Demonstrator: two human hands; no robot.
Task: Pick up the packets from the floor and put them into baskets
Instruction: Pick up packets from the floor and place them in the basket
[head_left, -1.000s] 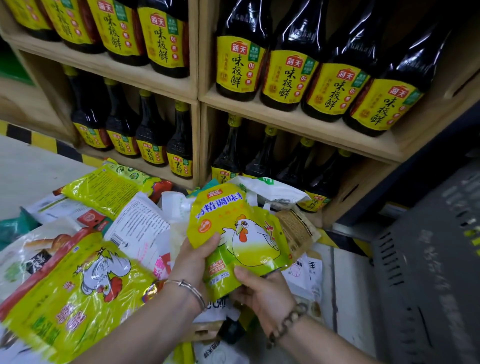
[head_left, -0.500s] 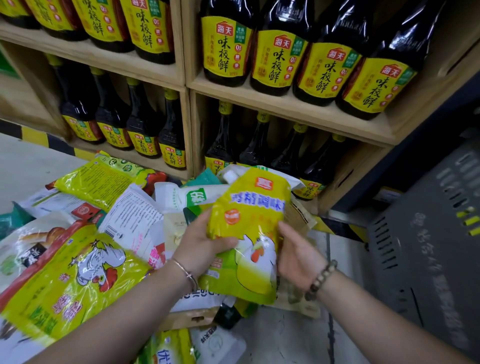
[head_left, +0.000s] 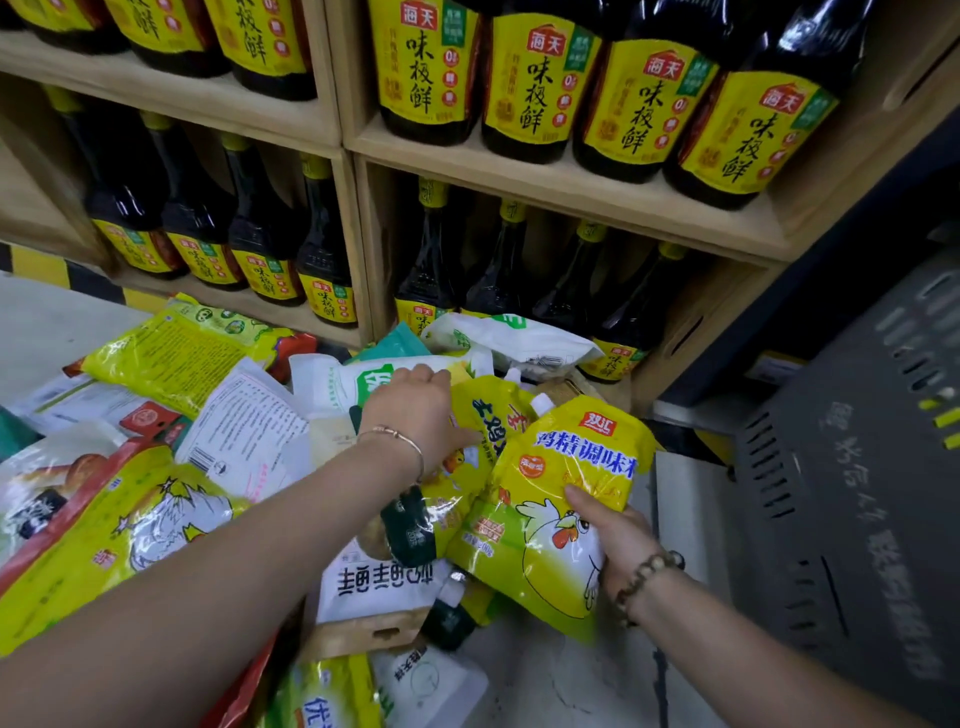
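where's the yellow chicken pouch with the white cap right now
Head view, right of centre: the yellow chicken pouch is held in the right hand over the pile, with another yellow packet to its left and the grey basket to its right.

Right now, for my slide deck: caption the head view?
Right hand holds a yellow chicken-print plastic pouch; left hand is over heaped packets below wooden shelves of dark bottles.

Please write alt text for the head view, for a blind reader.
The right hand holds a yellow chicken pouch over a pile of packets on the floor, while the left hand touches the pile. Wooden shelves of dark bottles stand behind.
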